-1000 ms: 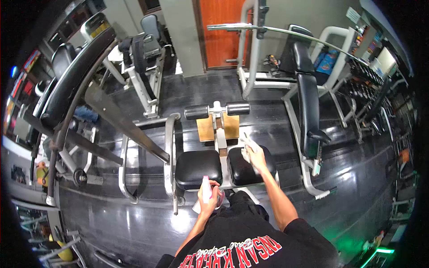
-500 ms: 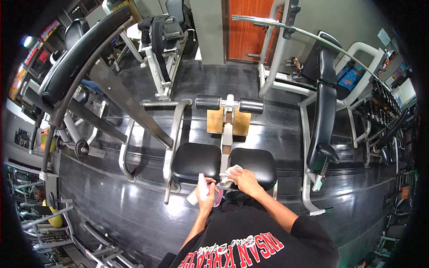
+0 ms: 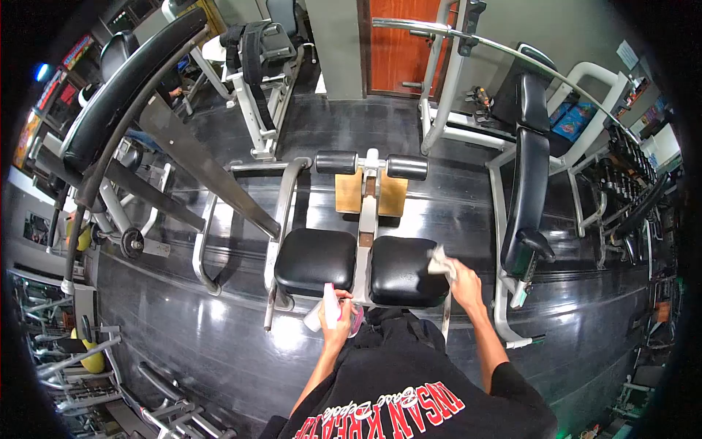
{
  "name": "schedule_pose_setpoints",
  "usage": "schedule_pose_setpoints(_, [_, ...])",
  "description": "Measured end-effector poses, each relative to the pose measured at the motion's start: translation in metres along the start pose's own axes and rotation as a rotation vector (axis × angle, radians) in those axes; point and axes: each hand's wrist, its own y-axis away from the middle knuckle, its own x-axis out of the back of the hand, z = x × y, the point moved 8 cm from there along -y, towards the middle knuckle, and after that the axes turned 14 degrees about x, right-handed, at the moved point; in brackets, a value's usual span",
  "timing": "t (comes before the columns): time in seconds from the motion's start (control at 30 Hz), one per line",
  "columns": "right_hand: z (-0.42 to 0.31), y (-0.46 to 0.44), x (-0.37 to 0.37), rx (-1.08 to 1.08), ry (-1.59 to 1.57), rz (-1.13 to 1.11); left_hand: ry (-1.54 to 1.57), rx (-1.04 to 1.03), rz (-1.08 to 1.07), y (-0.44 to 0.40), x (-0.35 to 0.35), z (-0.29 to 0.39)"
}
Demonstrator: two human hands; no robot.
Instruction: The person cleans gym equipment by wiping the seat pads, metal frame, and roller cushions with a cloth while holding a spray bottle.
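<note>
My left hand (image 3: 338, 325) is closed around a white and pink spray bottle (image 3: 331, 304), just in front of the left black seat pad (image 3: 316, 262). In my right hand (image 3: 466, 284) is a crumpled whitish cloth (image 3: 442, 264), held at the right edge of the right seat pad (image 3: 409, 272). Whether the cloth presses on the pad or hovers beside it, I cannot tell. Both pads sit on either side of a pale metal post (image 3: 368, 219) with two black foam rollers (image 3: 406, 167) at its far end.
A long padded machine arm (image 3: 131, 80) slants across the left. On the right stand an upright padded bench (image 3: 528, 183) and a barbell (image 3: 453, 31) on a rack. Dumbbells (image 3: 629, 175) line the right wall. Beyond the rollers is a wooden plate (image 3: 393, 197).
My right hand has moved right with the cloth, from the middle post between the pads to the right pad's outer edge. My left hand still holds the spray bottle in nearly the same place.
</note>
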Motion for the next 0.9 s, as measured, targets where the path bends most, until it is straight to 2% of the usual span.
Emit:
schedule_pose_setpoints(0.03, [-0.011,-0.010,0.002,0.053,-0.069,0.163,0.010,0.000,0.005,0.002,0.001,0.001])
schedule_pose_setpoints(0.07, [-0.034,-0.025,0.005,0.066,-0.118,0.197,0.020,-0.001,0.007,0.003,0.002,0.001])
schedule_pose_setpoints(0.1, [-0.047,-0.040,-0.007,0.204,-0.109,0.281,0.016,-0.001,0.007,0.003,0.002,0.001])
schedule_pose_setpoints(0.13, [-0.060,-0.055,-0.021,0.198,-0.129,0.273,-0.006,-0.004,0.005,0.003,0.002,0.001])
schedule_pose_setpoints(0.17, [-0.052,-0.067,-0.063,0.300,-0.094,0.278,-0.029,-0.006,0.003,0.003,0.002,0.001])
schedule_pose_setpoints(0.2, [-0.040,-0.080,-0.120,0.118,-0.039,-0.060,-0.033,-0.005,0.001,0.004,0.000,0.003])
schedule_pose_setpoints(0.23, [-0.069,-0.075,-0.142,0.323,0.100,-0.215,-0.039,-0.006,-0.003,0.003,-0.002,0.006])
schedule_pose_setpoints(0.3, [-0.091,-0.072,-0.161,0.286,0.257,-0.270,-0.048,-0.012,-0.020,0.001,-0.006,0.009])
schedule_pose_setpoints(0.4, [-0.104,-0.041,-0.139,0.476,0.095,-0.190,0.000,0.017,-0.038,0.001,-0.004,0.003])
schedule_pose_setpoints(0.5, [-0.075,-0.010,-0.113,0.481,0.125,-0.262,0.008,0.024,-0.060,-0.005,-0.009,0.006])
schedule_pose_setpoints(0.57, [-0.030,0.008,-0.090,0.503,0.161,-0.253,0.025,-0.033,-0.090,-0.006,-0.011,0.012])
schedule_pose_setpoints(0.63, [0.017,0.012,-0.064,0.375,0.247,-0.238,0.008,-0.029,-0.090,-0.008,-0.011,0.014])
schedule_pose_setpoints(0.7, [0.069,0.008,-0.046,0.074,0.190,-0.276,-0.002,-0.026,-0.093,-0.009,-0.016,0.017])
schedule_pose_setpoints(0.77, [0.090,-0.003,-0.029,-0.130,0.191,-0.298,0.023,-0.040,-0.089,-0.012,-0.020,0.021])
schedule_pose_setpoints(0.83, [0.088,-0.017,-0.034,-0.202,0.029,-0.064,0.058,-0.034,-0.107,-0.014,-0.023,0.015])
schedule_pose_setpoints(0.87, [0.106,-0.021,-0.083,-0.257,0.018,-0.134,0.081,-0.018,-0.105,-0.015,-0.025,0.014])
schedule_pose_setpoints(0.9, [0.027,-0.032,-0.074,0.307,0.126,0.143,0.101,-0.001,-0.101,-0.015,-0.027,0.013])
